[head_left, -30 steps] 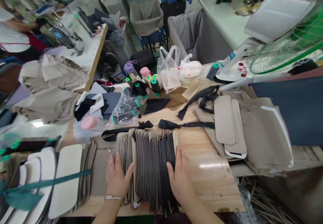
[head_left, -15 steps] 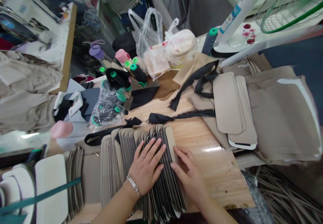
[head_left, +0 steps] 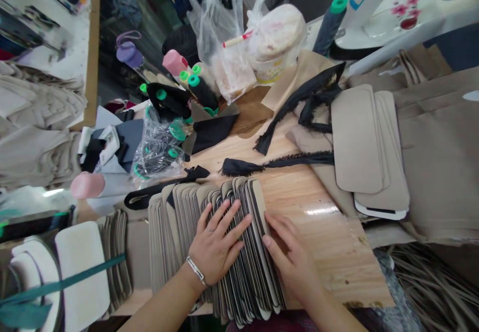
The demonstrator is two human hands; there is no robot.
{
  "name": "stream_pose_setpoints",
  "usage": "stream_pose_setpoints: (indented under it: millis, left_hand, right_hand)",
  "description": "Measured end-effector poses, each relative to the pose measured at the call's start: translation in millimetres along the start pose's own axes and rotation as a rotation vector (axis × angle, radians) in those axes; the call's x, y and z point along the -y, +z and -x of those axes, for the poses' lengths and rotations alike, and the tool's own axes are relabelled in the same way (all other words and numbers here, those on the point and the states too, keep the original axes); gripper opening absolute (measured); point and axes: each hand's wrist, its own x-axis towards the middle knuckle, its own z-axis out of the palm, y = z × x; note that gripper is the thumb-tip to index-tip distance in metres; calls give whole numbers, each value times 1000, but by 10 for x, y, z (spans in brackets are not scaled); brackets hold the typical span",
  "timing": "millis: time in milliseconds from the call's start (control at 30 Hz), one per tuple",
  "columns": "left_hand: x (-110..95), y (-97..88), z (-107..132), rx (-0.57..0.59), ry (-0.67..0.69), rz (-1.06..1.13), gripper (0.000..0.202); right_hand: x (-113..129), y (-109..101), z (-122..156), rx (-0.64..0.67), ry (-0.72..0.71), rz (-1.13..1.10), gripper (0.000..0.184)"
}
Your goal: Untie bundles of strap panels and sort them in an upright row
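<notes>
A fanned stack of several long beige and black padded pieces [head_left: 175, 222] lies on the wooden table [head_left: 322, 242] in front of me. My left hand [head_left: 217, 245] lies flat on top of the fan with its fingers spread, a bracelet on the wrist. My right hand [head_left: 290, 254] rests at the right edge of the fan, fingertips touching the rightmost beige piece [head_left: 259, 203] and fingers only slightly bent, holding nothing.
Black fabric strips [head_left: 277, 162] lie beyond the fan. Thread spools [head_left: 198, 90], plastic bags [head_left: 228, 38] and a cup sit at the back. More beige pieces [head_left: 359, 142] and cloth lie at right, white and beige pads [head_left: 80, 267] at left.
The view has tilted down and closer. My left hand moved from the fan's left side onto its middle and spread flat. My right hand shifted to the fan's right edge.
</notes>
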Motion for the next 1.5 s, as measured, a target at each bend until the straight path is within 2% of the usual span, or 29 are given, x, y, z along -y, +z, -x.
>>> stream_pose_setpoints:
  millis: [133,267,400,700,933,1033,1167,1333,1400,1500]
  left_hand:
    - [23,4,21,6,-1,-2,61]
    - [47,-2,50,17,-5,-8,61]
    - [66,-14,91,16,-6,-10,61]
    - [131,-20,175,28,-2,1,61]
    - [163,-38,213,21,-3,16,60]
    - [168,-39,227,29,-7,24,61]
    - [182,-46,240,32,-5,23,60]
    - [200,-51,254,40,1,14,60]
    - [201,-42,261,35,-1,11,60]
    - [197,-25,269,35,-7,6,59]
  right_hand:
    - [5,61,55,-68,-79,80,49]
    - [54,75,79,-82,-207,207,31]
    - [116,81,56,-133,-172,212,21]
    - [113,224,97,-178,-139,175,35]
    - [208,318,93,-143,-124,182,27]
    - [224,340,97,-137,-157,184,24]
    - [207,331,100,-205,-238,257,25]
    - [202,326,114,-98,-147,346,22]
    - [202,346,123,-92,-117,357,29]
    - [205,376,127,-93,-113,346,26]
